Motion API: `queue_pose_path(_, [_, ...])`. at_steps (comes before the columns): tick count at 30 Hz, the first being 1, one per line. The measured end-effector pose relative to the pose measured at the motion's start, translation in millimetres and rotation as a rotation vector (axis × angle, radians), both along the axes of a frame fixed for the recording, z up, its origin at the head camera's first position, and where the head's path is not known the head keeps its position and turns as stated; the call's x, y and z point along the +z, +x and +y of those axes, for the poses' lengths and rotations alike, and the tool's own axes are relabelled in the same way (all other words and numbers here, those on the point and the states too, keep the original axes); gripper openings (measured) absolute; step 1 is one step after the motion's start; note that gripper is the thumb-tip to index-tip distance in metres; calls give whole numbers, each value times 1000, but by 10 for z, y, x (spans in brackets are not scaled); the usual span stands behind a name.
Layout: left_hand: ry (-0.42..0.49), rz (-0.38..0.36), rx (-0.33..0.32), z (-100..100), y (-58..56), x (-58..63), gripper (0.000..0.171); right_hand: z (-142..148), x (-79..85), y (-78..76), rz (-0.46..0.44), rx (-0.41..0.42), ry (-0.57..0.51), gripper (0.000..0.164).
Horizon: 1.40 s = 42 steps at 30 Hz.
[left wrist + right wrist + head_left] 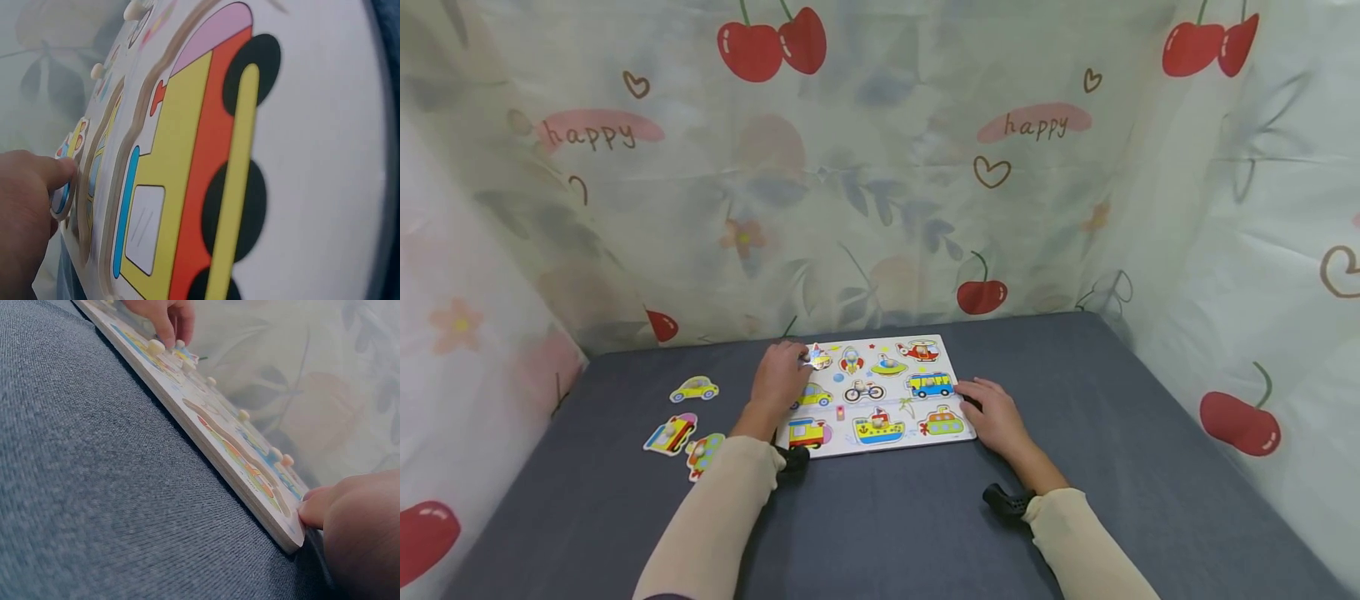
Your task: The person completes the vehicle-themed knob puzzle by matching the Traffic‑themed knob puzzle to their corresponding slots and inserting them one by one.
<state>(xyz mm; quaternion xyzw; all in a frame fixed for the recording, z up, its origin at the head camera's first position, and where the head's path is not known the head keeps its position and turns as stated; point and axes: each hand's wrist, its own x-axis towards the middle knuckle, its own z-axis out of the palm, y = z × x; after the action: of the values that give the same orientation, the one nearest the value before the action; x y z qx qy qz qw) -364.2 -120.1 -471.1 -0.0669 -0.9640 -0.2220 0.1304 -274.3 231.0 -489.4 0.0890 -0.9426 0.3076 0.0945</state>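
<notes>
A white wooden knob puzzle board with printed vehicles lies on the table. At its upper left corner my left hand pinches a small colourful puzzle piece between thumb and fingers. In the left wrist view that piece stands tilted at the board's surface; its exact shape is partly hidden by the fingers. Along the right edge of the board, beside the bus piece, rests my right hand. The right wrist view shows its fingertips touching the board's edge near a corner.
Left of the board lie a yellow car piece, a train piece and a green submarine piece, the last two close together. Several knobbed pieces, such as the boat, sit in the board. Printed curtains surround the dark tabletop.
</notes>
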Motion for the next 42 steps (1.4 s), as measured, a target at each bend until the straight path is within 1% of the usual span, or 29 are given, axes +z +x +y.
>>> queue_pose_path(4, [14,-53,-21,-2,20,18,34,16,-18,-1,3,1,1,36])
queue_pose_path(7, [5,-71,-28,1,22,36,35,20,-24,-1,9,3,4,36])
queue_pose_path(11, [-1,-91,-20,0,9,67,35,12,-14,-3,2,0,5,36])
queue_pose_path(17, [-5,-137,-13,-3,-29,72,37,3,5,-5,-5,-6,2,36])
queue_pose_path(21, [0,-175,-12,2,-22,78,39,6,12,0,-3,-1,-5,36])
queue_pose_path(24, [-6,-187,-8,7,-13,84,41,8,11,2,-3,-2,-11,36])
queue_pose_path(26, [-16,-181,-8,5,-12,79,42,5,9,1,-5,-5,-13,36])
queue_pose_path(28, [-36,-156,-13,2,-10,69,41,1,9,1,-7,-9,-14,36])
queue_pose_path(31, [-111,-86,-24,-10,-6,51,38,-3,13,0,-9,-8,-15,36])
queue_pose_path(35, [-237,1,-43,-23,4,35,35,-1,13,-4,-8,-4,-12,36])
queue_pose_path(37, [-269,15,-52,-26,11,27,36,3,10,-6,-9,-4,-10,36])
queue_pose_path(39, [-289,7,-58,-26,19,23,37,6,6,-8,-12,-5,-9,36])
queue_pose_path(42, [-295,-12,-63,-27,31,22,38,8,1,-9,-11,-5,-10,36])
